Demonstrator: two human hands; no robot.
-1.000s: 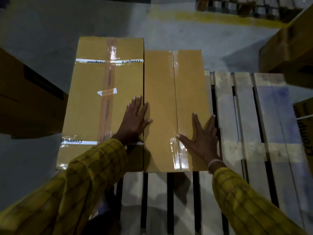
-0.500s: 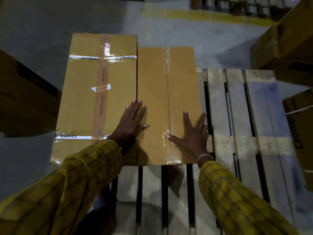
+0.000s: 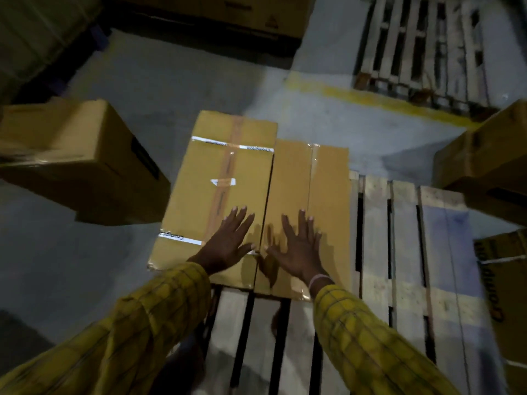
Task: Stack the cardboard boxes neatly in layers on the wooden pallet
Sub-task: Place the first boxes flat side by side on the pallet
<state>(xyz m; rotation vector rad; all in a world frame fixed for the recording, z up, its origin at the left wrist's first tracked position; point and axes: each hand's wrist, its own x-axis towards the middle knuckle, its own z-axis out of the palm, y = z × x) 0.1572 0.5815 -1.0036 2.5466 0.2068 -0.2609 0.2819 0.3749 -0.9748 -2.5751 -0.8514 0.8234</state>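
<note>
Two cardboard boxes lie side by side at the far left of the wooden pallet. The left box is larger and carries printed white tape strips. The right box is narrower and sealed with clear tape. My left hand rests flat, fingers spread, on the near part of the left box. My right hand hovers or presses flat with spread fingers over the near part of the narrower box, close to the seam between the two. Neither hand holds anything.
A loose cardboard box sits on the grey floor to the left. More boxes stand at the right edge. A second pallet lies beyond a yellow floor line. Dark stacked cartons fill the far side.
My right hand has shifted left across the narrower box toward the seam. My view has pulled back and tilted up, showing more floor and surrounding boxes. The two boxes stay side by side.
</note>
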